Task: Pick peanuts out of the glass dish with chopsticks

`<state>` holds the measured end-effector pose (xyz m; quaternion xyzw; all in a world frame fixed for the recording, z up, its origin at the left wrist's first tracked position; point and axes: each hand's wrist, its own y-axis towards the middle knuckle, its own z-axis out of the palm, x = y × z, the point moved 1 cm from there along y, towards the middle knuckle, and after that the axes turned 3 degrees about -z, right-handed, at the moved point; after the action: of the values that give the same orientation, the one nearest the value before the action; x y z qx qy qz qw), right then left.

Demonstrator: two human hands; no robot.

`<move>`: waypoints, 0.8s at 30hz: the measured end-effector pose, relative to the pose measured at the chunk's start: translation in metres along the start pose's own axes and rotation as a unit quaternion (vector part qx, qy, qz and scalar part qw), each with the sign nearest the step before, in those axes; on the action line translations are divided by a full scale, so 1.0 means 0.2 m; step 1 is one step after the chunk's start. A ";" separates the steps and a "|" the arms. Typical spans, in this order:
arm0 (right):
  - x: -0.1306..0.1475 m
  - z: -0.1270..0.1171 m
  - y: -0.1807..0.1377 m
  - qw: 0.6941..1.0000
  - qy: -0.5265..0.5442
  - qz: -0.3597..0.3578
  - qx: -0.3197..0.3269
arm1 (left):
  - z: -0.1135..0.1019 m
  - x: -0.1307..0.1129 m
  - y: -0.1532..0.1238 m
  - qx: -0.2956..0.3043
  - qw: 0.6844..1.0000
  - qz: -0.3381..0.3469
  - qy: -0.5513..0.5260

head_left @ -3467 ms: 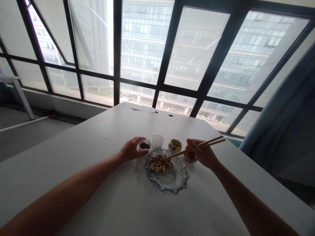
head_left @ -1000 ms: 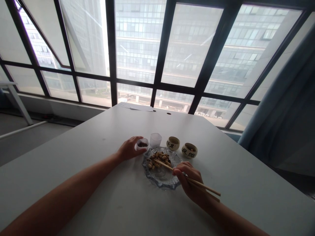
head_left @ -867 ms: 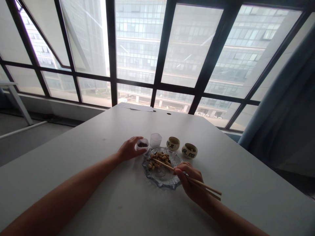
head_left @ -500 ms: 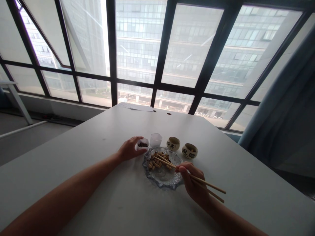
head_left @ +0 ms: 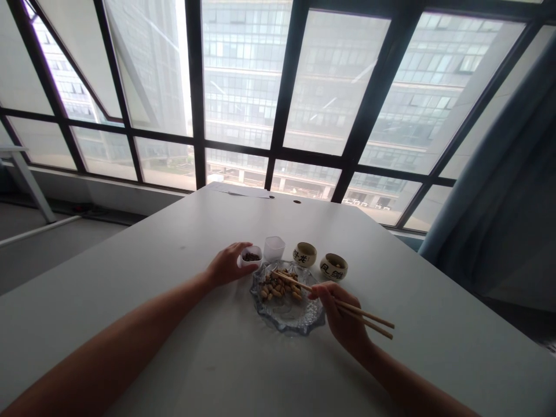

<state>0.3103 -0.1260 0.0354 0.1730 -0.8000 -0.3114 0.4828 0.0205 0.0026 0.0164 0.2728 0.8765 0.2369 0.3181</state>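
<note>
two chopsticks (head_left: 367, 314) between right fingers (head_left: 323, 289)

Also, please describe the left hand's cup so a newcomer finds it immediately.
On the white table, find the clear glass dish. Near its far left rim, the left hand holds a small whitish cup. Dark bits inside set it apart from the other whitish cup.

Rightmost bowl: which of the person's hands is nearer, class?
Right: the right hand is close in front of the bowl; the left hand is farther off, leftward.

L hand (head_left: 228, 264) & R hand (head_left: 343, 315) bare; L forearm (head_left: 134, 333), R forearm (head_left: 399, 376) also bare, far as vis.
</note>
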 end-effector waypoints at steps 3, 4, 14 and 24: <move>-0.08 -0.02 0.03 0.989 0.070 0.110 -0.076 | 0.00 0.00 0.00 0.005 1.000 -0.001 0.005; -0.11 -0.02 0.04 0.979 0.103 0.144 -0.104 | 0.00 0.00 0.00 0.008 1.000 -0.002 0.006; -0.25 -0.03 0.08 0.894 0.273 0.299 -0.194 | 0.00 -0.01 0.00 0.009 1.000 -0.007 0.007; 0.01 -0.09 0.03 0.970 0.008 -0.242 0.031 | -0.01 -0.01 0.00 0.014 1.000 -0.006 0.014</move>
<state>0.3246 -0.1290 0.0467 0.3786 -0.7399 -0.3924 0.3940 0.0210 0.0009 0.0186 0.2682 0.8856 0.2267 0.3039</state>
